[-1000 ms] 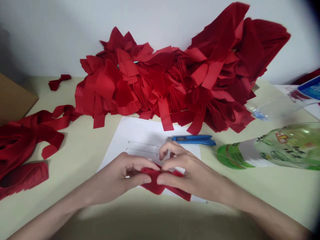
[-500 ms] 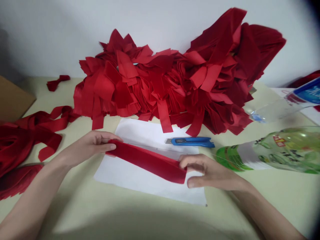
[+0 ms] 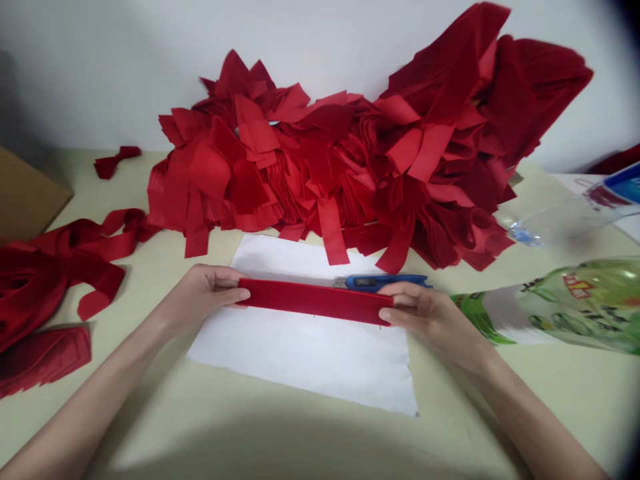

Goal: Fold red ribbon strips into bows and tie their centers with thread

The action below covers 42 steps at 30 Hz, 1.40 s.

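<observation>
Over paper (image 3: 300, 353): red strip (image 3: 316, 301), long axis nearly sideways; left hand (image 3: 203, 293), right hand (image 3: 433, 317) pinch opposite ends.

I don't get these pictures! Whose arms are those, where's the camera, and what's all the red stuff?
There's no robot here, just a person using two bare hands. The camera is worn on the person's head, so you look forward and down, almost as they do. That's why the arms come in from the bottom.

The left hand and the right hand pinch opposite ends of a red strip, held over white paper on a pale table. Just behind the strip is a blue cutter. The big heap at the back is lots of red pieces that look like cloth or ribbon. More red ribbon lies on the left, and a green-labelled bottle lies on the right.
</observation>
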Each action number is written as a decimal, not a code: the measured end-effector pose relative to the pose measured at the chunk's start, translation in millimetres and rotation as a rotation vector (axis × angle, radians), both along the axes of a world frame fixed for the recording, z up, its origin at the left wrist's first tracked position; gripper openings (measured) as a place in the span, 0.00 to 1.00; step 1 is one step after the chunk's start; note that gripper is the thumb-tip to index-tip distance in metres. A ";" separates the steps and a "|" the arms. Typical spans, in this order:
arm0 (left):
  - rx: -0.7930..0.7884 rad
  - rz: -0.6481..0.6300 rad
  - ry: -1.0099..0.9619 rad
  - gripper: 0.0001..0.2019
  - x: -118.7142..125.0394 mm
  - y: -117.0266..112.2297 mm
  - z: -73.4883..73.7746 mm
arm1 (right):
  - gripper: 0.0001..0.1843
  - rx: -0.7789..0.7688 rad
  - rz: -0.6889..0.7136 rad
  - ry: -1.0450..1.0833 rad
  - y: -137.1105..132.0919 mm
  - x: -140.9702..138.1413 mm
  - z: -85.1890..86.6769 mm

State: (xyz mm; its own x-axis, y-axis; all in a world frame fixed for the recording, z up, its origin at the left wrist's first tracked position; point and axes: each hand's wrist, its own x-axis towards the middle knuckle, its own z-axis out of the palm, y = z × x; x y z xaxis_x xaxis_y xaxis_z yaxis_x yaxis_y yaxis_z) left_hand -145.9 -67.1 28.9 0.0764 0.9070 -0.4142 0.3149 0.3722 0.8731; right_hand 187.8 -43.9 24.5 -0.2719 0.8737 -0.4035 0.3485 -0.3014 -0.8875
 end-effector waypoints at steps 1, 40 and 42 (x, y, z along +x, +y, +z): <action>0.000 0.006 -0.003 0.04 0.8 -0.6 1.0 | 0.20 -0.010 0.001 0.009 0.3 1.0 -0.4; -0.078 0.017 -0.029 0.05 -15.9 5.4 -5.7 | 0.09 0.610 -0.011 -0.407 -24.3 -15.7 -15.5; -0.104 0.014 -0.031 0.05 -21.0 8.1 -7.3 | 0.08 0.613 0.018 -0.404 -28.7 -20.2 -16.3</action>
